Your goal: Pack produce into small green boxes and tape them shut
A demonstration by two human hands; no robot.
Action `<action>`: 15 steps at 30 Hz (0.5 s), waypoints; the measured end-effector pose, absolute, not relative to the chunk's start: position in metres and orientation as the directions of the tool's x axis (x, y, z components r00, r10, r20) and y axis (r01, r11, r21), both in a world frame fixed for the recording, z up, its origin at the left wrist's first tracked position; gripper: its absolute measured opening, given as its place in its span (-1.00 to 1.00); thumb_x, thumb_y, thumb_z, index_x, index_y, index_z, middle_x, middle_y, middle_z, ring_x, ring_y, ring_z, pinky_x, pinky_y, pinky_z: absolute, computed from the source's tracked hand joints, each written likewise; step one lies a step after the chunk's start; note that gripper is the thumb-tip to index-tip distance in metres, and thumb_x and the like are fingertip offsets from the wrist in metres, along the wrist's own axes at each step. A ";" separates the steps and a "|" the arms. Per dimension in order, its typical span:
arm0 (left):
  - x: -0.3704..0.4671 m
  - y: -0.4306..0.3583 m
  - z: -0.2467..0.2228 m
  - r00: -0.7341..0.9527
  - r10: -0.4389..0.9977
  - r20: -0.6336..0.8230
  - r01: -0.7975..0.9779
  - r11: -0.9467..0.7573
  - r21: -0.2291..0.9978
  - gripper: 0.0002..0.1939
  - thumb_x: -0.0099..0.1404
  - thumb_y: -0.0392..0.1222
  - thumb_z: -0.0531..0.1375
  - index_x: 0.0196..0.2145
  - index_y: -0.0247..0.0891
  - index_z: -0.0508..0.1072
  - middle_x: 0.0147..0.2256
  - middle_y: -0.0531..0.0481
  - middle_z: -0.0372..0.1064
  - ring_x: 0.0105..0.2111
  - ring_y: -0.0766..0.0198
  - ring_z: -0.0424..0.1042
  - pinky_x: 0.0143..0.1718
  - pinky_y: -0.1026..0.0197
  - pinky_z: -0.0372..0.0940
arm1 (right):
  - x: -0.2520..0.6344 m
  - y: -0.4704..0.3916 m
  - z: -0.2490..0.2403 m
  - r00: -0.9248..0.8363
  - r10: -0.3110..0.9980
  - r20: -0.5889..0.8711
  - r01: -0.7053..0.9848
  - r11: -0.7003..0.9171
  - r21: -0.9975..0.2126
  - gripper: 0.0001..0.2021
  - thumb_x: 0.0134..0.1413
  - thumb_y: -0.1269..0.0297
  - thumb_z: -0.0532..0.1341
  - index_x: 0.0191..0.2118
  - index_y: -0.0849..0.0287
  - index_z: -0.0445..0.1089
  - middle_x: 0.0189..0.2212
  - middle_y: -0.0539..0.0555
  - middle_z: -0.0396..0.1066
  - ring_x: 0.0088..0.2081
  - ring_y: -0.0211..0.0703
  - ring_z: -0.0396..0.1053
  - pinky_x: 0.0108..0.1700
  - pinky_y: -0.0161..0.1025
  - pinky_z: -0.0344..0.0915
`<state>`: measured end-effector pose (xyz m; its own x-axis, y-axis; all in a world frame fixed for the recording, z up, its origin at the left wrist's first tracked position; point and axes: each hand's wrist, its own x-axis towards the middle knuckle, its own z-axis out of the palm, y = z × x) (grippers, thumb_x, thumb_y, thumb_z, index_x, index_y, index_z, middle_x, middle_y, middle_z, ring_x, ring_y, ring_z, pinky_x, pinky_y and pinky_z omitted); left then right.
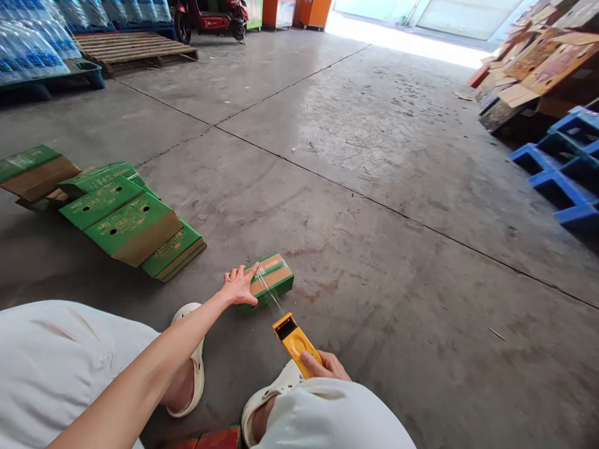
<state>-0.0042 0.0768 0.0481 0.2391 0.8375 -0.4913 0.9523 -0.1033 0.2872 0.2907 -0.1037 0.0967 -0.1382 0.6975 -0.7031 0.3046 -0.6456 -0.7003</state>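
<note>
While a clear strip (271,290) runs between a small green carton (284,284) and a yellow dispenser (297,343), the left hand (238,290) rests on the carton's left part, its fingers spread wide. From where I stand, the right hand (333,366) grips the dispenser, its thumb laid along the upper face; the other fingers are partly hidden, so I cannot tell quite how they close. The step in hand looks to me like drawing out tape, with the carton held down against the pull. With the strip looking so taut, I judge that any move of the dispenser calls for a firm left hand and an even line across the carton. That carton sits on the concrete floor (397,280), left of the middle and toward the near edge in view, just ahead of two pale clogs (198,374). Larger green and brown cartons (131,221) lie toward the floor's left edge, bearing pale printed lines too small for me to read. By the far left corner stand wrapped bottles (28,47) with blue on them, any brand past making out; I can read no name on the dispenser either.
</note>
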 end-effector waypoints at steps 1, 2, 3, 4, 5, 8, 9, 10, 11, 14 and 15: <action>-0.006 0.080 0.048 0.243 0.832 -0.499 0.951 -0.104 0.290 0.40 -0.09 0.17 0.43 0.56 0.04 -0.21 0.40 -0.37 0.03 0.30 -0.37 0.17 0.22 -0.19 0.11 | 0.288 -0.100 0.094 -0.132 0.687 -0.714 0.301 -0.659 -0.689 -0.30 -0.16 -0.52 0.27 -0.48 0.15 0.31 -0.61 -0.04 0.18 -0.54 -0.26 0.11 -0.49 -0.28 -0.07; -0.007 0.082 0.049 0.247 0.826 -0.506 0.950 -0.105 0.293 0.40 -0.09 0.18 0.43 0.56 0.04 -0.21 0.40 -0.37 0.04 0.31 -0.37 0.17 0.22 -0.20 0.11 | 0.285 -0.095 0.091 -0.122 0.676 -0.726 0.298 -0.673 -0.677 -0.32 -0.11 -0.50 0.27 -0.45 0.15 0.31 -0.61 -0.03 0.22 -0.54 -0.24 0.18 -0.51 -0.30 -0.03; -0.008 0.085 0.049 0.250 0.821 -0.513 0.950 -0.104 0.295 0.40 -0.10 0.18 0.43 0.56 0.05 -0.21 0.40 -0.36 0.05 0.31 -0.37 0.17 0.22 -0.20 0.12 | 0.281 -0.090 0.088 -0.110 0.665 -0.738 0.296 -0.687 -0.663 -0.35 -0.06 -0.47 0.25 -0.43 0.14 0.31 -0.61 -0.03 0.26 -0.54 -0.21 0.25 -0.52 -0.31 0.02; -0.009 0.087 0.049 0.250 0.817 -0.520 0.950 -0.104 0.295 0.41 -0.10 0.18 0.43 0.56 0.05 -0.21 0.40 -0.36 0.05 0.31 -0.37 0.17 0.22 -0.20 0.12 | 0.277 -0.084 0.084 -0.100 0.654 -0.750 0.295 -0.701 -0.650 -0.38 0.00 -0.44 0.25 -0.41 0.14 0.30 -0.61 -0.02 0.30 -0.55 -0.18 0.31 -0.53 -0.32 0.08; -0.009 0.088 0.049 0.249 0.814 -0.525 0.951 -0.102 0.292 0.41 -0.11 0.19 0.44 0.56 0.05 -0.22 0.39 -0.36 0.06 0.31 -0.36 0.17 0.22 -0.20 0.12 | 0.274 -0.077 0.081 -0.089 0.642 -0.762 0.295 -0.713 -0.635 -0.41 0.05 -0.40 0.24 -0.40 0.13 0.30 -0.61 -0.01 0.32 -0.56 -0.16 0.35 -0.53 -0.32 0.12; -0.009 0.089 0.047 0.246 0.811 -0.530 0.954 -0.104 0.283 0.43 -0.12 0.20 0.44 0.56 0.05 -0.24 0.40 -0.37 0.04 0.31 -0.36 0.17 0.23 -0.20 0.13 | 0.263 -0.052 0.071 -0.066 0.609 -0.791 0.300 -0.744 -0.598 -0.49 0.15 -0.26 0.28 -0.41 0.13 0.27 -0.64 -0.01 0.34 -0.58 -0.15 0.39 -0.54 -0.32 0.22; -0.009 0.088 0.046 0.247 0.813 -0.527 0.954 -0.109 0.279 0.44 -0.12 0.20 0.44 0.56 0.04 -0.24 0.41 -0.37 0.03 0.32 -0.36 0.16 0.23 -0.20 0.12 | 0.259 -0.043 0.068 -0.060 0.598 -0.800 0.301 -0.753 -0.585 -0.51 0.17 -0.22 0.29 -0.41 0.13 0.27 -0.65 -0.01 0.34 -0.59 -0.14 0.40 -0.54 -0.32 0.25; -0.008 0.086 0.046 0.249 0.816 -0.521 0.954 -0.115 0.276 0.44 -0.11 0.20 0.44 0.56 0.03 -0.25 0.41 -0.38 0.02 0.32 -0.37 0.15 0.23 -0.20 0.11 | 0.255 -0.034 0.066 -0.056 0.586 -0.809 0.300 -0.762 -0.573 -0.54 0.19 -0.18 0.30 -0.41 0.13 0.28 -0.66 -0.01 0.35 -0.58 -0.14 0.41 -0.54 -0.33 0.27; -0.008 0.085 0.045 0.252 0.820 -0.514 0.954 -0.122 0.274 0.44 -0.11 0.20 0.44 0.56 0.02 -0.25 0.42 -0.38 0.01 0.33 -0.38 0.14 0.24 -0.20 0.11 | 0.251 -0.026 0.065 -0.050 0.573 -0.818 0.299 -0.773 -0.559 -0.56 0.21 -0.15 0.30 -0.41 0.13 0.29 -0.66 -0.01 0.36 -0.59 -0.15 0.41 -0.54 -0.32 0.29; -0.006 0.081 0.046 0.267 0.830 -0.490 0.951 -0.144 0.273 0.42 -0.09 0.19 0.43 0.56 0.00 -0.24 0.42 -0.40 0.01 0.32 -0.38 0.15 0.23 -0.19 0.11 | 0.237 -0.006 0.062 -0.021 0.547 -0.837 0.295 -0.796 -0.528 -0.61 0.28 -0.08 0.25 -0.39 0.13 0.33 -0.63 0.03 0.41 -0.60 -0.15 0.41 -0.54 -0.30 0.34; -0.006 0.081 0.046 0.268 0.832 -0.486 0.951 -0.146 0.274 0.41 -0.09 0.19 0.42 0.56 -0.01 -0.23 0.41 -0.40 0.02 0.31 -0.37 0.17 0.23 -0.19 0.12 | 0.233 -0.002 0.061 -0.002 0.549 -0.836 0.296 -0.798 -0.525 -0.63 0.29 -0.06 0.25 -0.38 0.14 0.34 -0.62 0.04 0.42 -0.60 -0.15 0.42 -0.54 -0.30 0.34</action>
<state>-0.0062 0.0805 0.0460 0.2677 0.8320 -0.4859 0.9507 -0.1462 0.2736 0.2330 -0.0021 0.0607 -0.0018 0.5492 -0.8357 0.2962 -0.7979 -0.5250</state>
